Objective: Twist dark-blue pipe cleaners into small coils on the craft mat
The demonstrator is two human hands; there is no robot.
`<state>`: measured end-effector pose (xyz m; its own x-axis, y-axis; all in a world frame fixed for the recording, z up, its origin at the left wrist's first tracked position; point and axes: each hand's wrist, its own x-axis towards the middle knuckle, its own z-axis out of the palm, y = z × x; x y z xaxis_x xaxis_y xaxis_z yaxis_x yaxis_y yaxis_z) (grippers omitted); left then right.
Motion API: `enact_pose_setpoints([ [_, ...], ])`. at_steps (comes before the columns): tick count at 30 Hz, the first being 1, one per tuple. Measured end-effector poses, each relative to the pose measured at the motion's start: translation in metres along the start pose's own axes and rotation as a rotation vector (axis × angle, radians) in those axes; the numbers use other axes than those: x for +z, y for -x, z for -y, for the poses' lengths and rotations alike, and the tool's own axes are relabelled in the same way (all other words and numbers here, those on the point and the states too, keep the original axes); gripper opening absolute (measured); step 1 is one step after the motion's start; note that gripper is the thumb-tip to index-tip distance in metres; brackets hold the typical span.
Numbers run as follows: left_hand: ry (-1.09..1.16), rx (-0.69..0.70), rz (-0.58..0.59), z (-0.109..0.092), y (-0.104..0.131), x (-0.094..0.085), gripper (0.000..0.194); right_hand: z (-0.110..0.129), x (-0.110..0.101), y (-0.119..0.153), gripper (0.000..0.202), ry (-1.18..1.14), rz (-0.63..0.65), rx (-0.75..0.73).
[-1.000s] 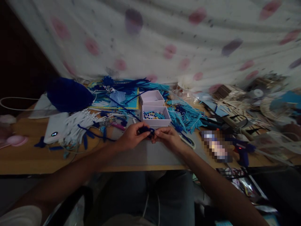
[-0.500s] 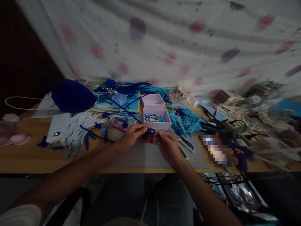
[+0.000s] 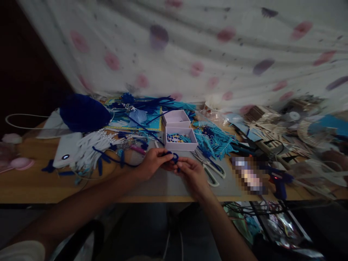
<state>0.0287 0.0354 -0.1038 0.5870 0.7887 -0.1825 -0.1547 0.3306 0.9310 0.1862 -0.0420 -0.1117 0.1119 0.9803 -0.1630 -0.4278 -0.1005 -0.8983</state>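
Note:
My left hand (image 3: pixel 154 161) pinches a small dark blue piece of curled pipe cleaner (image 3: pixel 174 156), bent into loops. From the other side my right hand (image 3: pixel 192 173) has its thumb and fingers closed on the same piece, near its lower end. Fingers hide part of it. Just beyond the hands stands an open white box (image 3: pixel 181 146) holding beads and light blue pieces. Scissors with pale green-and-white handles (image 3: pixel 213 175) lie on the grey mat (image 3: pixel 153 185), right of my right hand.
Light blue pipe-cleaner pieces (image 3: pixel 214 139) lie right of the box. A blue glue gun (image 3: pixel 280 181) with a red light rests at the right. White pipe-cleaner stems (image 3: pixel 91 148), a white device (image 3: pixel 65 152) and a dark blue rounded object (image 3: pixel 83 113) are at the left.
Both hands have shifted slightly down, and the blue piece has turned so its loop shows more plainly. My right hand has moved a little left, uncovering more of the scissors.

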Motion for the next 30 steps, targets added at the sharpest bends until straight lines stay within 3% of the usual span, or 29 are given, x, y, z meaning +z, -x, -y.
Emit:
enact_pose_setpoints([
  [3, 0.033, -0.025, 0.006, 0.001, -0.001, -0.003, 0.036, 0.005, -0.009, 0.000, 0.027, 0.174, 0.050, -0.079],
  [9, 0.072, -0.165, 0.297, 0.001, 0.001, -0.006, 0.038, 0.020, -0.017, -0.008, 0.025, 0.460, 0.213, -0.108],
  [14, 0.105, -0.142, 0.368, 0.000, 0.003, -0.003, 0.040, 0.029, -0.011, -0.019, 0.030, 0.599, 0.291, -0.178],
  [20, -0.059, -0.003, 0.327, 0.005, 0.002, -0.002, 0.053, 0.059, -0.013, -0.032, 0.014, 0.849, 0.374, -0.255],
  [22, -0.151, 0.029, 0.301, 0.008, 0.001, -0.002, 0.051, 0.069, -0.009, -0.027, 0.005, 1.002, 0.393, -0.328],
  [24, -0.236, 0.075, 0.243, 0.010, -0.001, -0.003, 0.046, 0.072, -0.002, -0.014, 0.009, 1.176, 0.408, -0.445],
  [30, -0.318, 0.167, 0.097, 0.009, -0.005, -0.006, 0.034, 0.036, 0.004, 0.033, 0.017, 1.739, 0.383, -0.946],
])
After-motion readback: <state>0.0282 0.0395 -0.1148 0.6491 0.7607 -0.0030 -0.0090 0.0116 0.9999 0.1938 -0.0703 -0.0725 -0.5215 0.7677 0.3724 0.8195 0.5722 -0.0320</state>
